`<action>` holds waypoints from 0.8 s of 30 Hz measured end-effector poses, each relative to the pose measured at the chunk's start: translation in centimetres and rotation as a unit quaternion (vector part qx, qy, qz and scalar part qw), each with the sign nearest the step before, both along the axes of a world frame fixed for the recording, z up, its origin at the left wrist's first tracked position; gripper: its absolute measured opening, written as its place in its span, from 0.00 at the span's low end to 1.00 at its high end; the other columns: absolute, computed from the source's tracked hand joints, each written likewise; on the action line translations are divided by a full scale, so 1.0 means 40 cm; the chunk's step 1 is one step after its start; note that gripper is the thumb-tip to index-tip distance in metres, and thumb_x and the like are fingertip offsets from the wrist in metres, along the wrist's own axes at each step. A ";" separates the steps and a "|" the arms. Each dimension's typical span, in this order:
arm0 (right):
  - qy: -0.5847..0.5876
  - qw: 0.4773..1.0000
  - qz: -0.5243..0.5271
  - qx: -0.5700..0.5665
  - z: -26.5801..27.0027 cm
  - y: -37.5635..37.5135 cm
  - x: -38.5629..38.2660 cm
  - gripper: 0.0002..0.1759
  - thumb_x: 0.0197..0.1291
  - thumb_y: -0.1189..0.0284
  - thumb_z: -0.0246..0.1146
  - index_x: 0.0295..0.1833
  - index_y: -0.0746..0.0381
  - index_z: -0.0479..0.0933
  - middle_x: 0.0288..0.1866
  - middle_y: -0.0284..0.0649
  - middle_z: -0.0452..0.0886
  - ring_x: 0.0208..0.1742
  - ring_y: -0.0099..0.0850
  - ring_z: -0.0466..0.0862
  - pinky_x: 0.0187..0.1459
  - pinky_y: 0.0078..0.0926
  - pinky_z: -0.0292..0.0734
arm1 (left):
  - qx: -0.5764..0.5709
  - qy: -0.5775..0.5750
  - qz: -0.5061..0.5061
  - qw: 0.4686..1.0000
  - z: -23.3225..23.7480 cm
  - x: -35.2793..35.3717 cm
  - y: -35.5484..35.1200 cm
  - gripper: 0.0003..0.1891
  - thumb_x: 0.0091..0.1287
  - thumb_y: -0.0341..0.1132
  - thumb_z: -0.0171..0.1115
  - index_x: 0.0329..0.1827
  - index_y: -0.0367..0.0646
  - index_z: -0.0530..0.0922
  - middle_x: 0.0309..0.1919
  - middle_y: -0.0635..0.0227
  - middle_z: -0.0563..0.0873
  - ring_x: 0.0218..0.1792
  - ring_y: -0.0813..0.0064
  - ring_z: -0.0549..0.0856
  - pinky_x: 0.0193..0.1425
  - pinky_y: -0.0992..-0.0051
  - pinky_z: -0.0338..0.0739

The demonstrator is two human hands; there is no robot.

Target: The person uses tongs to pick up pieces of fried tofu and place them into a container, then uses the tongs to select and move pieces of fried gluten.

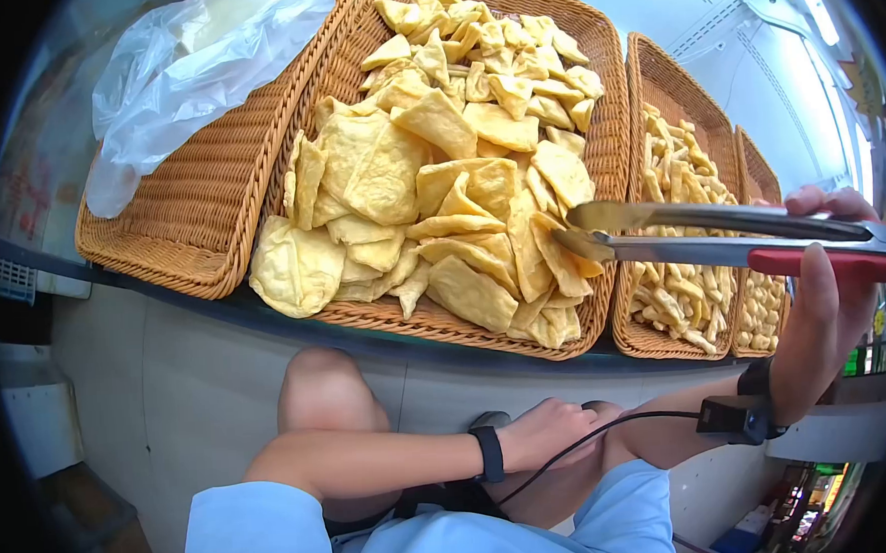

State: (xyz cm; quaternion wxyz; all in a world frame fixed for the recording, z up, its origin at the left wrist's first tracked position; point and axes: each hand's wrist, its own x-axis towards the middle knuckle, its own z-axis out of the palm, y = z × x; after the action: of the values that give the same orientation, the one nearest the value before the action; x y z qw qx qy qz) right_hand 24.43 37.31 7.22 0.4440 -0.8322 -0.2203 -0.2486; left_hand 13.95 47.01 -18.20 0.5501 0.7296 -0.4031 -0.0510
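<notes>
My right hand grips metal tongs with a red handle, held level at the right. The tong tips rest at the right side of a heap of yellow fried tofu pieces in a wicker basket; whether a piece is pinched I cannot tell. My left hand lies low against my lap, fingers curled, holding nothing visible. Both wrists wear black bands, and a black cable runs between them.
A wicker basket at the left holds a crumpled clear plastic bag. To the right, two more baskets hold yellow strips and small yellow pieces. All stand on a dark shelf edge above my knee.
</notes>
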 end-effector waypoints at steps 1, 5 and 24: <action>-0.004 1.000 0.008 -0.003 0.000 0.004 0.004 0.27 0.66 0.71 0.59 0.67 0.70 0.64 0.54 0.52 0.78 0.55 0.42 0.83 0.61 0.39 0.81 | -0.007 -0.002 0.001 1.000 -0.002 0.000 0.001 0.10 0.68 0.35 0.62 0.34 0.36 0.77 0.26 0.54 0.82 0.31 0.51 0.84 0.38 0.59 0.80; -0.077 0.997 -0.023 0.015 0.013 -0.062 0.018 0.31 0.68 0.65 0.58 0.70 0.71 0.63 0.59 0.56 0.77 0.62 0.48 0.81 0.67 0.45 0.76 | -0.006 -0.017 0.002 1.000 -0.012 0.003 -0.005 0.09 0.68 0.35 0.62 0.36 0.37 0.76 0.26 0.53 0.82 0.31 0.51 0.84 0.38 0.58 0.80; -0.094 0.974 0.207 -0.012 -0.069 0.096 0.125 0.29 0.60 0.80 0.65 0.67 0.72 0.66 0.59 0.55 0.77 0.63 0.49 0.81 0.67 0.56 0.76 | -0.024 0.005 -0.018 1.000 -0.021 0.004 0.001 0.26 0.66 0.33 0.61 0.65 0.31 0.70 0.32 0.50 0.83 0.33 0.48 0.83 0.37 0.56 0.79</action>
State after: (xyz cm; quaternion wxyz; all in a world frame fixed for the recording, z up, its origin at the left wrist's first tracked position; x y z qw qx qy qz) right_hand 29.44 41.14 4.48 0.4536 -0.7466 -0.4314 -0.2253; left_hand 14.11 47.03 -19.04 0.5689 0.7083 -0.4142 -0.0550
